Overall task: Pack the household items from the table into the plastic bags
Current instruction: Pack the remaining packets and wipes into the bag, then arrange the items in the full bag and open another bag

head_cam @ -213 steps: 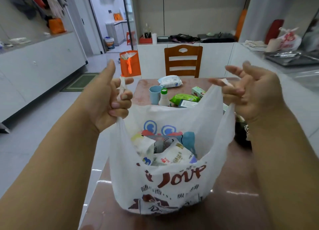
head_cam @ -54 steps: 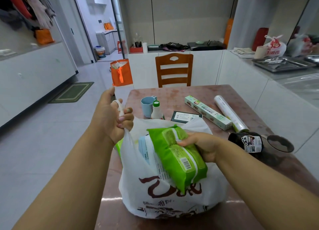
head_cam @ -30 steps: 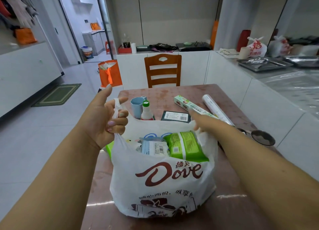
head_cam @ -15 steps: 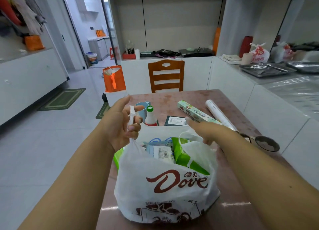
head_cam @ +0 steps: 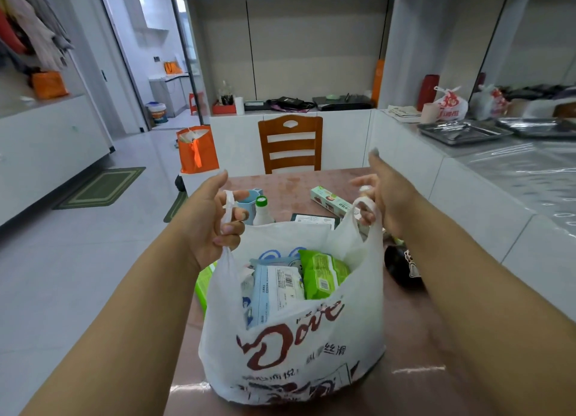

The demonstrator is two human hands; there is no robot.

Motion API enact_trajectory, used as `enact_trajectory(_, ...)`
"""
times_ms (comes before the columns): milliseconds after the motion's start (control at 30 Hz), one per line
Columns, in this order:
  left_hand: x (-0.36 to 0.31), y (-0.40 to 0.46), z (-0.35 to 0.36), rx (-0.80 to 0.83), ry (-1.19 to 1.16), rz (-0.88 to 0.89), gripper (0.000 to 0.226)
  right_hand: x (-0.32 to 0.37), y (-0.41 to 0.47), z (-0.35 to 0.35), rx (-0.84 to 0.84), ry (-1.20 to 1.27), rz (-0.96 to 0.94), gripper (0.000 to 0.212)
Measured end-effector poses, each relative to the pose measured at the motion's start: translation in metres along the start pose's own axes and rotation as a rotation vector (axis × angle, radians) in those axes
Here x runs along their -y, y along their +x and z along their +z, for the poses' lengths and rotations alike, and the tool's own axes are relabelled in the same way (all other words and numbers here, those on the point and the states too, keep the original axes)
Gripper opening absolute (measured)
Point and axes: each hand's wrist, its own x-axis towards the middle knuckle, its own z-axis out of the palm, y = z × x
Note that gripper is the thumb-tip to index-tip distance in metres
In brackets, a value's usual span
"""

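Reddish-brown glossy tabletop [head_cam: 414, 337], lower centre of frame, w/ white printed plastic bag [head_cam: 299, 347] standing on it. Left hand [head_cam: 212, 225] grips the bag's left handle; right hand [head_cam: 386, 197] has fingers hooked thru the right handle. Green wipes pack [head_cam: 324, 275] & pale blue packet [head_cam: 274, 291] inside. Blue cup [head_cam: 249, 199], green-capped white bottle [head_cam: 262, 211] behind the bag.

White plastic bag [head_cam: 293, 350] on table: brown script "Dove" across front, partly creased; beside it Chinese characters "丝滑"; lower lines of Chinese print too crumpled to read. Pale blue packet [head_cam: 274, 291] inside bag: barcode label, small print unreadable. Green packet [head_cam: 324, 273] inside bag: white label, barcode, text too small to read.
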Motion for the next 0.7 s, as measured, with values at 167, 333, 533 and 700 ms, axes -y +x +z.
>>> enact_trajectory(167,0.0,0.0,0.001,-0.062,0.077,0.01,0.048,-0.007,-0.004,0.01,-0.104,-0.198,0.08,0.071)
enact_trajectory(333,-0.009,0.003,-0.003,-0.218,0.188,0.05,0.045,0.019,-0.001,0.013,-0.254,-0.781,-0.12,0.081)
enact_trajectory(533,-0.022,0.016,-0.035,-0.405,0.303,0.094,0.041,0.049,0.012,0.043,-0.239,-0.982,-0.236,0.074)
enact_trajectory(700,-0.008,0.056,-0.077,-0.502,0.23,-0.002,0.035,0.072,0.054,0.091,0.057,-0.849,-0.106,0.077)
